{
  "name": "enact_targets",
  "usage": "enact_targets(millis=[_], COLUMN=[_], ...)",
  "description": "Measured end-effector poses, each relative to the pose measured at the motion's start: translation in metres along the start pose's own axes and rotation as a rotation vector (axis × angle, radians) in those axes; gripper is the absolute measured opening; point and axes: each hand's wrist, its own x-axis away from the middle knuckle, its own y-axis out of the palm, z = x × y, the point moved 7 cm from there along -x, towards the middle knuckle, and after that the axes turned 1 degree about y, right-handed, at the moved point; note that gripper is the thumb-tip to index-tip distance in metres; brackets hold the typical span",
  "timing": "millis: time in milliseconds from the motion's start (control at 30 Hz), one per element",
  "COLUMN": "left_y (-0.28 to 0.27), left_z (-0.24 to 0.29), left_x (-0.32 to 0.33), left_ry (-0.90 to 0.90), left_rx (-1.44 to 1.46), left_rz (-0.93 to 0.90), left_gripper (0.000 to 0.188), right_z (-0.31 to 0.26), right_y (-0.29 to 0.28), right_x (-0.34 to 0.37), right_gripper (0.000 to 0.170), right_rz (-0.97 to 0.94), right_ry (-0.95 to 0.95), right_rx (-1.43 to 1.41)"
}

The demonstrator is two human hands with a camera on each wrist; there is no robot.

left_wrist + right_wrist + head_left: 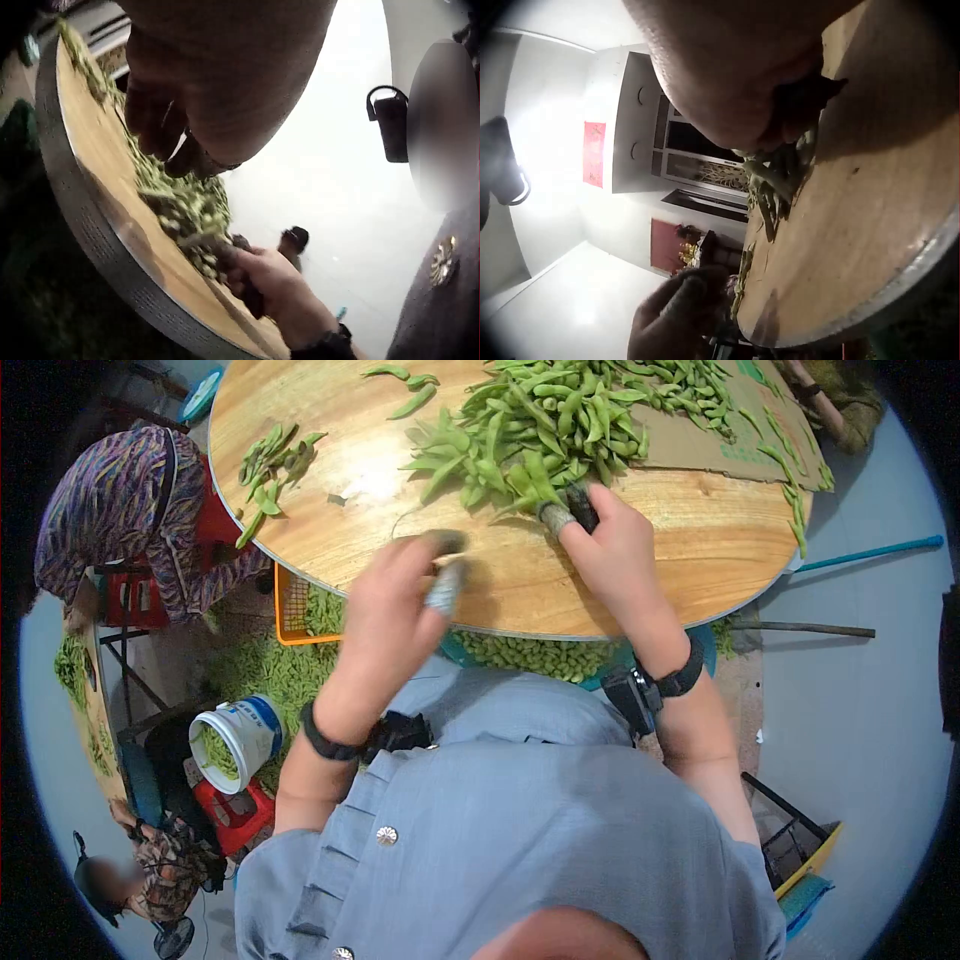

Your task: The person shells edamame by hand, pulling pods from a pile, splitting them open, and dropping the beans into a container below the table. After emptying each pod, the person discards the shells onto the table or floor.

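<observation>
Green bean pods (545,420) lie heaped on a round wooden table (340,540). At the heap's near edge, my right hand (620,550) pinches pods between its covered thumb and finger. My left hand (395,600) hovers over the table's near edge, thumb and fingers apart and slightly bent, blurred, with nothing visible between them. In the left wrist view my left hand (176,120) is dark above the pods, and my right hand (277,289) is at the pods (195,210). The right wrist view shows my right hand (780,105) over pods (769,187), its fingertips partly hidden; my left hand (675,311) is lower left.
Cardboard (690,450) lies under part of the heap. A smaller pod pile (275,465) is at the table's left. Below the edge are an orange basket (292,605), a white bucket (235,745) and a container of beans (540,655). Two people are at left, another at top right.
</observation>
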Motion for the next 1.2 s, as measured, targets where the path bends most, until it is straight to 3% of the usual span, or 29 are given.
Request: enact_targets(millis=[67,200,300,367,400,467,600,667,767,800,833,900,933,1033,1067,1100,1200], left_y=[0.035,0.064,0.081,0.088,0.088,0.096,0.091,0.075,0.077,0.091,0.086,0.101,0.102,0.094,0.094,0.092,0.089], left_z=[0.005,0.025,0.022,0.012,0.013,0.006,0.005,0.012,0.030,0.017,0.015,0.008,0.012,0.005,0.004,-0.004,-0.006], left_x=[-0.013,-0.030,-0.035,-0.036,-0.035,-0.029,-0.027,-0.028,-0.020,-0.015,-0.014,0.006,0.009,0.005,0.005,0.002,-0.001], left_ry=[0.045,0.116,-0.013,-0.093,-0.093,-0.293,-0.299,-0.053,0.092,-0.031,-0.029,-0.518,-0.564,-0.594,-0.593,-0.564,-0.520], left_rx=[0.035,0.050,0.180,0.540,0.536,0.929,0.887,0.581,0.379,0.590,0.590,1.365,1.514,1.459,1.458,1.319,1.098], left_rz=[-0.082,-0.192,-0.254,-0.150,-0.151,-0.198,-0.161,-0.017,-0.168,-0.269,-0.272,-0.653,-0.689,-0.535,-0.534,-0.486,-0.384], left_gripper=[0.023,0.025,0.019,0.022,0.022,0.025,0.023,0.021,0.016,0.012,0.012,0.025,0.028,0.026,0.026,0.025,0.020], right_z=[0.008,0.014,0.006,0.011,0.009,0.017,0.016,0.008,-0.004,-0.004,-0.002,-0.007,-0.006,-0.001,0.000,0.000,-0.011], right_y=[-0.003,-0.020,-0.034,-0.020,-0.026,-0.004,-0.001,-0.022,-0.018,-0.018,-0.021,-0.017,-0.016,-0.006,-0.010,-0.015,-0.020], right_x=[0.012,0.023,0.030,0.038,0.037,0.047,0.047,0.041,0.039,0.041,0.041,0.044,0.045,0.053,0.055,0.057,0.069], right_gripper=[0.020,0.017,0.015,0.015,0.015,0.018,0.018,0.018,0.017,0.016,0.016,0.015,0.015,0.020,0.024,0.027,0.035], right_rz=[-0.044,0.067,0.182,0.013,0.013,-0.432,-0.395,-0.119,-0.253,-0.296,-0.293,-0.497,-0.497,-0.577,-0.495,-0.414,-0.478], right_ry=[0.102,0.049,-0.072,0.097,0.097,0.479,0.356,0.203,0.220,0.272,0.272,0.232,0.233,0.337,0.312,0.286,0.294], right_rx=[-0.182,-0.066,-0.078,-0.583,-0.587,-0.844,-0.700,-0.680,-0.829,-0.866,-0.866,-1.009,-1.010,-0.921,-0.808,-0.694,-0.731])
